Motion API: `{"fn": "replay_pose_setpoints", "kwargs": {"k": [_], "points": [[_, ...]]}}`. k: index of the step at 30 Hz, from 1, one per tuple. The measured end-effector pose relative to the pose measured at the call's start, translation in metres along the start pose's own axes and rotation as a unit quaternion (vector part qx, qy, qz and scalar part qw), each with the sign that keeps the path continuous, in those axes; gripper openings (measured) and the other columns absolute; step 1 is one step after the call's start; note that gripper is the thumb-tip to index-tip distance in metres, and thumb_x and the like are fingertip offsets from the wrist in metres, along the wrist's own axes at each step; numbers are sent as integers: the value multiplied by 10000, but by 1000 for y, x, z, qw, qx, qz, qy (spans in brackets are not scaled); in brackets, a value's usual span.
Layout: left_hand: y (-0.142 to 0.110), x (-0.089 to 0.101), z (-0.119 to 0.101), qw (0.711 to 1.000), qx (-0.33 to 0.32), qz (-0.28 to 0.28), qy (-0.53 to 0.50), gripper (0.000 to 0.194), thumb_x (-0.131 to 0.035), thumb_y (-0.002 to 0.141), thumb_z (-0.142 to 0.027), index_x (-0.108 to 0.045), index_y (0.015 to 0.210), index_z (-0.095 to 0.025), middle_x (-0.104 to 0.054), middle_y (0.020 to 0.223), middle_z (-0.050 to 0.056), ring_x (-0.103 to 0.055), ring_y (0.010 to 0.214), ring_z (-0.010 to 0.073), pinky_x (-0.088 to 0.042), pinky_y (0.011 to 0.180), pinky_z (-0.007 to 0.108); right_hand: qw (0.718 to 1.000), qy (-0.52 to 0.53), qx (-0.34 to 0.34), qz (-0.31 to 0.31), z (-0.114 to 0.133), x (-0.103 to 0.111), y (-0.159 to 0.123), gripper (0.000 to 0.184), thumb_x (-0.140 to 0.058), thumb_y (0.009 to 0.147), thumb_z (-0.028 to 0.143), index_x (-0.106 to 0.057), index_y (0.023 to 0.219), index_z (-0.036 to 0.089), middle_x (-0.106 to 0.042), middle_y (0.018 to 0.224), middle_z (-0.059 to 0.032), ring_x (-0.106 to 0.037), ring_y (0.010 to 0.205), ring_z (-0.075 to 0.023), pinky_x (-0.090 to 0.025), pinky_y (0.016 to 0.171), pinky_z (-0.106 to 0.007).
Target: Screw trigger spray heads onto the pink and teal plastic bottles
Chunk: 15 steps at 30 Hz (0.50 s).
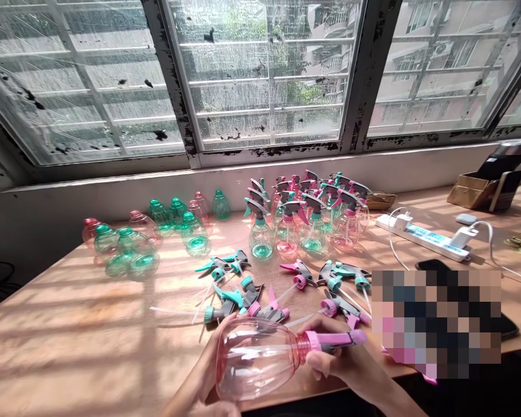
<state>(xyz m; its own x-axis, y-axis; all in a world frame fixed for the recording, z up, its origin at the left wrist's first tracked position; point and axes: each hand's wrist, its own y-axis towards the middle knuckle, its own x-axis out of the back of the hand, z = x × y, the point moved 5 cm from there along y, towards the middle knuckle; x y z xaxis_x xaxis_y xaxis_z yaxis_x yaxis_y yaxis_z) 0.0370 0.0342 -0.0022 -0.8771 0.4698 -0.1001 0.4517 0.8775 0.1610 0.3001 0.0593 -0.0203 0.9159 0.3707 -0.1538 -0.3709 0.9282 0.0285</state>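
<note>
A clear pink spray bottle (256,359) lies on its side in the air near the table's front edge. My left hand (207,368) is wrapped round its base, with most fingers hidden behind it. At the neck, my right hand (336,362) grips the pink and grey spray head (336,340), thumb against the pink collar. The spray head sits on the bottle's threaded neck, its tube inside. Just beyond my hands lie loose spray heads, among them a teal one (220,307) and a pink one (301,273).
Several bottles fitted with spray heads (261,237) stand in a group by the window. Open-necked bottles (195,234) stand at the left. At the right are a white power strip (423,236), a dark phone (503,327) beside a blurred patch, and a brown box (471,192).
</note>
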Motion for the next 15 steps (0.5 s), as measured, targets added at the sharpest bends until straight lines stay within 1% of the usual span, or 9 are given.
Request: {"fn": "replay_pose_setpoints", "kwargs": {"k": [2, 3, 5, 7, 8, 10, 13, 15], "points": [[-1, 0, -1, 1000, 4, 5, -2, 1198, -1005, 657, -579, -360, 1658, -451, -303, 1798, 100, -358, 1603, 513, -403, 1245, 608, 1000, 4, -2, -8, -1, 1, 0, 363, -905, 835, 470, -716, 1019, 221, -691, 682, 33, -617, 604, -155, -467, 604, -266], [-1, 0, -1, 1000, 6, 4, -5, 1146, -988, 706, -547, -359, 1659, -449, -307, 1797, 103, -398, 1585, 502, -421, 1237, 604, 1000, 7, 2, -10, -1, 2, 0, 361, -904, 838, 470, -714, 1014, 220, -698, 680, 31, -624, 605, -156, -465, 603, -265], [-1, -2, -2, 1000, 12, -4, -5, 1027, -929, 816, -474, -347, 1662, -452, -334, 1777, 117, -532, 1499, 460, -478, 1199, 579, 1000, 11, 10, -11, 0, 2, 0, 350, -899, 847, 469, -712, 999, 214, -714, 680, 23, -629, 600, -159, -455, 594, -265], [-1, -5, -3, 1000, 14, -14, -3, 948, -870, 893, -419, -323, 1664, -482, -363, 1754, 111, -612, 1430, 408, -491, 1196, 559, 1000, 13, 12, -12, 0, 2, 0, 347, -896, 847, 470, -711, 984, 211, -723, 676, 13, -628, 588, -170, -450, 586, -277], [-1, -6, -4, 1000, 12, -18, -3, 926, -851, 914, -406, -315, 1662, -499, -377, 1744, 101, -613, 1433, 392, -482, 1208, 551, 1000, 12, 11, -14, 1, 2, 0, 350, -899, 842, 472, -707, 976, 212, -721, 671, 12, -626, 585, -175, -451, 584, -283], [0, -9, -6, 1000, 5, -20, -1, 922, -835, 930, -400, -295, 1669, -511, -375, 1746, 90, -567, 1488, 387, -464, 1232, 539, 1000, 10, 8, -12, 1, 2, 0, 354, -898, 839, 487, -708, 968, 218, -710, 671, 16, -619, 583, -173, -456, 589, -283], [0, -10, -8, 999, 0, -21, 28, 909, -790, 965, -394, -257, 1695, -492, -330, 1775, 97, -508, 1544, 392, -487, 1221, 524, 1000, 6, 7, -1, 2, 0, 0, 363, -897, 839, 509, -730, 997, 228, -697, 698, 25, -603, 593, -155, -446, 596, -266], [0, -9, -9, 998, -3, -25, 50, 893, -767, 980, -391, -250, 1703, -478, -343, 1765, 105, -519, 1530, 384, -524, 1189, 495, 1000, 8, 8, 2, 2, 0, 0, 363, -902, 840, 505, -733, 997, 225, -686, 713, 28, -592, 596, -141, -442, 597, -256]]}}
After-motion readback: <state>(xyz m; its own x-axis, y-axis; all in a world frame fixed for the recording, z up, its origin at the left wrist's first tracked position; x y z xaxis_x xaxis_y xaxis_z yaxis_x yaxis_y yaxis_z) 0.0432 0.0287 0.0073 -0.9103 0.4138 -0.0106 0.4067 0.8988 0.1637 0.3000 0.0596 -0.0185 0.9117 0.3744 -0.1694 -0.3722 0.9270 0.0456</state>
